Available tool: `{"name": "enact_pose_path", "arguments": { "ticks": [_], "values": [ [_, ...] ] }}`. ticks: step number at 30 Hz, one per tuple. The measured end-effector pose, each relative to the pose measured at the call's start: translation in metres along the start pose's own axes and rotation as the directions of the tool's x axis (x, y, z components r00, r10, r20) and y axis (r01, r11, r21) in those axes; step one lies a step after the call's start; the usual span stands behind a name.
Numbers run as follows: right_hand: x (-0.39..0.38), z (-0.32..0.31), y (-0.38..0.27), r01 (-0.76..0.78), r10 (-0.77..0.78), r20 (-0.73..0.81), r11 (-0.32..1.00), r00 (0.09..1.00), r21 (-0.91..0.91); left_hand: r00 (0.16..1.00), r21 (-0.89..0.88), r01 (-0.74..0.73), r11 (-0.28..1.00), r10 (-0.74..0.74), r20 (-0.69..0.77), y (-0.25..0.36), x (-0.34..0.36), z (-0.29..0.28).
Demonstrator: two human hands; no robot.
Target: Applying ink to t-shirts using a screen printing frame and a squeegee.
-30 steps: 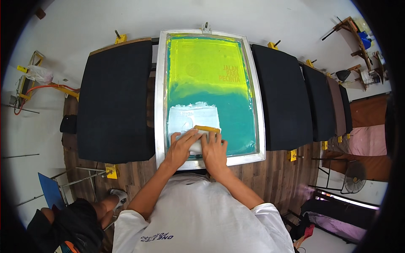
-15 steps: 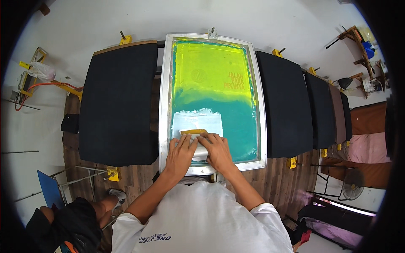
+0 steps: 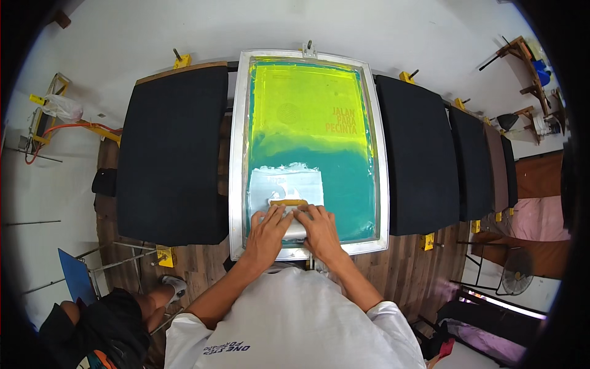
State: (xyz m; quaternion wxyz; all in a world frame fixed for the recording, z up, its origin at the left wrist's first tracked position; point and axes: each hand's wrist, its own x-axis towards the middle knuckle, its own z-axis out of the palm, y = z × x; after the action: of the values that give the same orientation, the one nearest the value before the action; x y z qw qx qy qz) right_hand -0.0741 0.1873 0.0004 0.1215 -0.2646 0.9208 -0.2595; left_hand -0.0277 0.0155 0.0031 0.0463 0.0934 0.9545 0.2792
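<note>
1. White wall [image 3: 184, 27] and wooden floor [image 3: 200, 261] bend around the metal frame [image 3: 237, 154] in the head view.
2. I see the scraper [image 3: 296, 229] near the frame's close end, left of centre, over white ink [image 3: 310, 181] on the green sheet [image 3: 347, 197].
3. I have the left hand [image 3: 267, 235] and right hand [image 3: 320, 232] side by side, gripping it: fingers bent over its top, slightly spread. I cannot tell how the thumbs close beneath.
4. To work it well, I would press equally with both hands, keeping its tilt steady.
5. Dark boards [image 3: 172, 154] flank the frame; a fan [image 3: 515, 273] and someone's leg [image 3: 155, 300] are well apart from the hands.
6. I judge the frame's near rim the main obstacle, being close to both wrists.
</note>
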Motion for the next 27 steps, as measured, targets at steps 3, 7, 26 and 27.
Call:
{"name": "enact_pose_path", "arguments": {
  "ticks": [3,7,26,27],
  "values": [
    [0.025,-0.011,-0.003,0.031,-0.032,-0.031,0.999,0.999,-0.036,0.999,-0.038,-0.002,0.999,0.0,-0.04,-0.012,0.018,-0.013],
    [0.074,-0.021,-0.001,0.012,-0.009,0.031,0.997,0.999,-0.071,0.999,-0.09,0.026,0.996,-0.029,-0.037,-0.043,0.055,-0.032],
    [0.128,-0.032,0.004,-0.084,0.109,0.186,0.987,0.977,-0.134,0.98,-0.115,0.155,0.981,-0.139,0.142,-0.061,0.105,-0.051],
    [0.128,-0.033,0.003,-0.081,0.103,0.169,0.988,0.98,-0.132,0.99,-0.117,0.116,0.986,-0.105,0.09,-0.063,0.104,-0.048]
  ]
}}
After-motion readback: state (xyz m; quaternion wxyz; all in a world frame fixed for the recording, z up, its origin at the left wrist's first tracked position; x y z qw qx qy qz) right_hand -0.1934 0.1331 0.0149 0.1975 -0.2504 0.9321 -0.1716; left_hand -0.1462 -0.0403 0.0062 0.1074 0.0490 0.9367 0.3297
